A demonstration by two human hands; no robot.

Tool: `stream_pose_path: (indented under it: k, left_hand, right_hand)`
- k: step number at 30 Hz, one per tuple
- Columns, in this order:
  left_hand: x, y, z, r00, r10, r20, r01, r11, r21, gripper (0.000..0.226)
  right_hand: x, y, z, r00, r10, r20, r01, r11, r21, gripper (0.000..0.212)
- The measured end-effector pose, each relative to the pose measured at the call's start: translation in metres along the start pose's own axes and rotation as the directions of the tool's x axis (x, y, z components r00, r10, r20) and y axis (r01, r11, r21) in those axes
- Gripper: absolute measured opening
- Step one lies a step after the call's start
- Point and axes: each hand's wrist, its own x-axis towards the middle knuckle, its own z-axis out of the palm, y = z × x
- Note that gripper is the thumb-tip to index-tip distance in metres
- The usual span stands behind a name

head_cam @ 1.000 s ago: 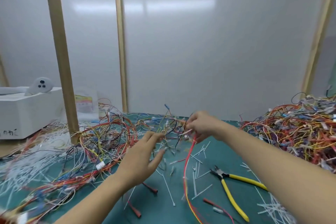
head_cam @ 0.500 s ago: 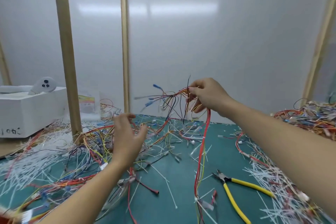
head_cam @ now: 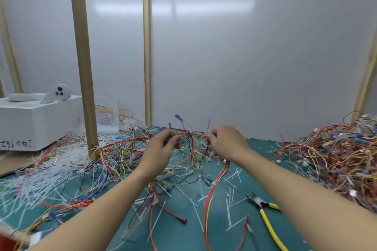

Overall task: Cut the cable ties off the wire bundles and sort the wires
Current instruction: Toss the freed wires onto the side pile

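A bundle of red, orange and yellow wires (head_cam: 193, 135) is stretched level between my two hands above the green mat (head_cam: 183, 236). My left hand (head_cam: 161, 149) grips its left end with curled fingers. My right hand (head_cam: 225, 142) pinches the right end, and red and yellow strands (head_cam: 210, 199) hang from it down to the mat. Thin black and blue-tipped wires stick out of the bundle's middle. The yellow-handled cutters (head_cam: 265, 214) lie on the mat under my right forearm, untouched.
A large tangled wire heap (head_cam: 334, 159) fills the right side. Loose wires (head_cam: 114, 153) and white cut cable ties (head_cam: 36, 179) cover the left. Two wooden posts (head_cam: 83, 67) stand behind, with a white box (head_cam: 34, 120) at far left.
My right hand lifted the bundle off the mat and then lowered it. My left hand, open before, rose and closed on the bundle's left end.
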Motion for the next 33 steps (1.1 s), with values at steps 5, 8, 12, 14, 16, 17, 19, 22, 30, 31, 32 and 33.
stream_pose_path:
  k: [5, 8, 12, 14, 16, 17, 19, 22, 30, 31, 32, 33]
  left_hand:
    - [-0.005, -0.018, -0.032, 0.994, -0.085, -0.073, 0.078, 0.993, -0.09, 0.019]
    - [-0.003, -0.035, -0.05, 0.942, -0.284, -0.178, 0.23, 0.934, -0.275, 0.02]
    - [0.009, -0.047, -0.059, 0.841, -0.426, -0.332, 0.329, 0.891, -0.312, 0.021]
    - [0.015, -0.05, -0.061, 0.805, -0.457, -0.378, 0.361, 0.883, -0.299, 0.022]
    - [0.021, -0.049, -0.062, 0.788, -0.48, -0.385, 0.395, 0.874, -0.283, 0.02]
    - [0.023, -0.046, -0.062, 0.797, -0.479, -0.367, 0.413, 0.877, -0.247, 0.018]
    - [0.028, -0.032, -0.056, 0.863, -0.41, -0.294, 0.425, 0.905, -0.017, 0.013]
    - [0.026, -0.001, -0.029, 0.949, -0.091, -0.3, 0.214, 0.887, 0.408, 0.036]
    - [-0.01, 0.032, 0.062, 0.853, -0.183, 0.489, 0.102, 0.977, 0.188, 0.031]
    - [-0.009, 0.029, 0.06, 0.847, -0.167, 0.505, 0.071, 0.977, 0.203, 0.029]
    - [-0.009, 0.027, 0.056, 0.818, -0.165, 0.55, 0.042, 0.972, 0.23, 0.032]
    - [-0.01, 0.026, 0.052, 0.773, -0.172, 0.611, 0.005, 0.964, 0.265, 0.036]
  right_hand:
    - [0.02, 0.036, -0.026, 0.967, 0.192, -0.165, -0.187, 0.981, 0.044, 0.026]
    - [0.024, 0.057, -0.054, 0.922, 0.282, -0.264, -0.185, 0.922, 0.34, 0.032]
    - [0.031, 0.058, -0.093, 0.875, 0.293, -0.385, -0.035, 0.833, 0.553, 0.034]
    - [0.04, 0.051, -0.123, 0.829, 0.286, -0.481, 0.058, 0.811, 0.583, 0.035]
    - [0.047, 0.04, -0.158, 0.764, 0.302, -0.57, 0.134, 0.79, 0.599, 0.036]
    - [0.05, 0.034, -0.174, 0.737, 0.304, -0.603, 0.167, 0.783, 0.599, 0.037]
    - [0.051, 0.022, -0.201, 0.7, 0.297, -0.649, 0.226, 0.77, 0.596, 0.037]
    - [0.046, 0.007, -0.211, 0.733, 0.262, -0.627, 0.263, 0.741, 0.618, 0.028]
    - [0.009, 0.006, -0.137, 0.876, 0.178, -0.449, 0.221, 0.679, 0.7, 0.028]
    - [0.006, 0.01, -0.131, 0.877, 0.174, -0.448, 0.215, 0.691, 0.69, 0.028]
    - [0.004, 0.014, -0.126, 0.876, 0.176, -0.449, 0.211, 0.698, 0.685, 0.029]
    - [0.002, 0.018, -0.122, 0.872, 0.18, -0.455, 0.208, 0.705, 0.678, 0.029]
